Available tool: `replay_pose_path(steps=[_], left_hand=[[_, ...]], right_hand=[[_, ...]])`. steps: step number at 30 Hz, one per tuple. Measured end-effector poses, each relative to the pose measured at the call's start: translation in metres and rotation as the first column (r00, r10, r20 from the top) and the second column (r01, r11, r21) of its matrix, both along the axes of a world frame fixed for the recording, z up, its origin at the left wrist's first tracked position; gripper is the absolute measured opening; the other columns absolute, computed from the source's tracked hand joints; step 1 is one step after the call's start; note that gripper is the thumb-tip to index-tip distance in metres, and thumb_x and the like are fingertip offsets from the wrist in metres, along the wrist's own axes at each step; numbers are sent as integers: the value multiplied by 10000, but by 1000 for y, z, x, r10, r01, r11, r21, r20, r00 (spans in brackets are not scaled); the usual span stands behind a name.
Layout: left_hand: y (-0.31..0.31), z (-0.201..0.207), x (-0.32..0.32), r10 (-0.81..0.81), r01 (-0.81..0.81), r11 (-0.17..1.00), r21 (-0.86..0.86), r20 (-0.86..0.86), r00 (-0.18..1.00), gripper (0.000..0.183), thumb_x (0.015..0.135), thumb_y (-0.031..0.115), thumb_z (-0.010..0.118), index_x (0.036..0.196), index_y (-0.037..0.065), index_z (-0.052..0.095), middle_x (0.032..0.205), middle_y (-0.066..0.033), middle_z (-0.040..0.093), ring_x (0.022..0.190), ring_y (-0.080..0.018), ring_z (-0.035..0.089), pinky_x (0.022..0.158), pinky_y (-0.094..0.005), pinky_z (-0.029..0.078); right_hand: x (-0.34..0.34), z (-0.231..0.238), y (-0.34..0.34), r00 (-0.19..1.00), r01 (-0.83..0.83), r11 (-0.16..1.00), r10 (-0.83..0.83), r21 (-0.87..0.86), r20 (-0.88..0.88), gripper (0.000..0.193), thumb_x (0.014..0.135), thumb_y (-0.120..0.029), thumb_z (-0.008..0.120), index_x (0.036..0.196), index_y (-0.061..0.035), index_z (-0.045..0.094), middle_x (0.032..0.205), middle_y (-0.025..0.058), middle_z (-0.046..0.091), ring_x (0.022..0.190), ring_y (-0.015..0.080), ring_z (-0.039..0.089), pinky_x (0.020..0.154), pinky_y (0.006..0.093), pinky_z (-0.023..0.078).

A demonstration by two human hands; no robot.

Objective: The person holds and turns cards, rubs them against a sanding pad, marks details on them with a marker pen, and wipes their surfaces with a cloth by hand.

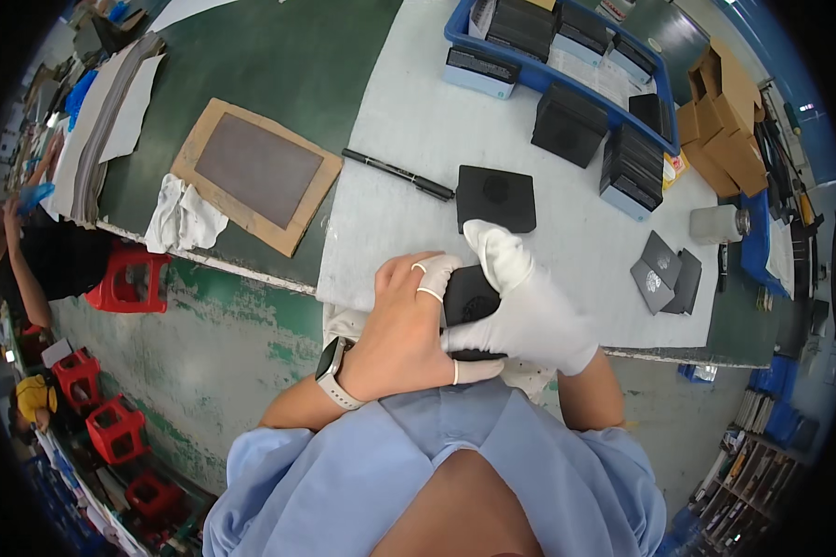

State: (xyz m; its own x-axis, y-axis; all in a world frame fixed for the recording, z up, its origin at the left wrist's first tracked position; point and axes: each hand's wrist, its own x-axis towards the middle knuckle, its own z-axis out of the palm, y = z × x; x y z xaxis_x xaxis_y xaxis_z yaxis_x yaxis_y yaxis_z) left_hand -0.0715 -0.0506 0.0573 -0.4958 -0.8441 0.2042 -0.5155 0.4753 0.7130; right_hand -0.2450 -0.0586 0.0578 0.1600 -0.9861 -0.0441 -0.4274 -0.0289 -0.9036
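A white work mat point(418, 139) covers the near part of a green bench point(288, 56). On the mat lie a black marker pen point(398, 174), a flat black square box point(496, 198) and, to the right, two dark grey cards point(664, 273) beside a white cylindrical container point(718, 224). A blue tray point(548, 79) at the far side carries stacked black boxes point(567, 123). Left of the mat sit a cardboard-framed grey pad point(257, 173) and a crumpled white cloth point(183, 216). Folded cardboard cartons point(723, 116) stand far right. Red plastic stools point(125, 283) line the floor at left, near another seated person point(37, 260).
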Motion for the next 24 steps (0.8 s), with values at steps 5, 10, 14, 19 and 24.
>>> replay_pose_path(steps=[5,10,14,19,24], left_hand=[[7,-6,4,8,-8,1000,14,8,1000,935,495,451,855,1204,-7,452,1156,-193,487,1112,-368,441,984,-449,299],[4,-4,0,-21,20,999,26,3,1000,954,490,457,860,1209,-12,444,1151,-191,486,1103,-381,438,978,-452,307],[7,-6,2,-40,40,999,13,-9,999,961,485,463,861,1207,-14,444,1158,-194,484,1101,-380,438,978,-451,307],[3,-3,0,32,-32,999,13,0,999,943,474,431,874,1197,-5,454,1132,-181,504,1090,-373,442,979,-453,299],[4,-6,-2,21,-22,999,-43,-16,1000,893,505,420,860,1171,-18,458,1086,-186,531,1049,-343,510,980,-492,275]], right_hand=[[1,13,-18,886,350,866,-430,356,173,388,816,-132,668,1133,-2,486,1070,70,525,918,121,528,791,285,466],[3,1,-4,975,-7,999,-4,45,220,341,799,-113,683,1065,-6,499,1024,50,518,858,113,522,737,268,467],[-6,0,-16,956,155,983,-174,99,235,355,804,-123,682,1082,4,502,1003,79,518,921,155,543,804,305,475],[-2,14,-4,989,-42,995,29,-87,-144,743,631,-237,797,1236,15,447,1051,157,576,961,286,578,803,367,487],[9,17,0,913,-274,946,199,-176,-356,740,624,-219,781,1243,7,444,1056,155,577,952,341,576,782,392,482]])
